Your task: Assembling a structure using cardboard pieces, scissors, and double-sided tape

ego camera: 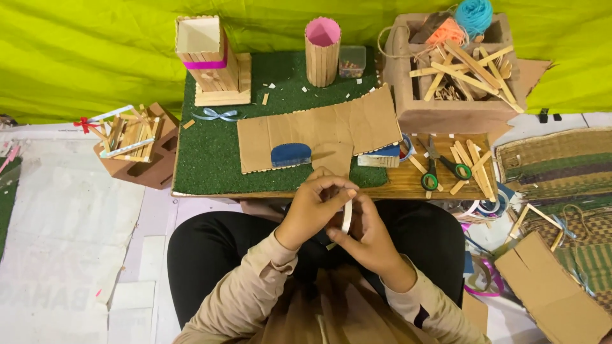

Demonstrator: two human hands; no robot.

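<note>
Both of my hands meet over my lap in front of a low wooden board. My left hand (313, 205) and my right hand (364, 234) together hold a narrow white tape roll (346, 215), seen edge-on between the fingers. A short pale strip (331, 246) sticks out below the right thumb. Just beyond the hands lies a flat brown cardboard piece (322, 132) with a blue curved patch (291, 153) on it.
The board (395, 186) carries green turf (207, 150), a square stick tower (207, 54), a round stick cup with pink inside (322, 54) and green-handled scissors (440, 169). A box of craft sticks and yarn (456, 70) sits at back right. Cardboard scraps (551, 290) lie at right.
</note>
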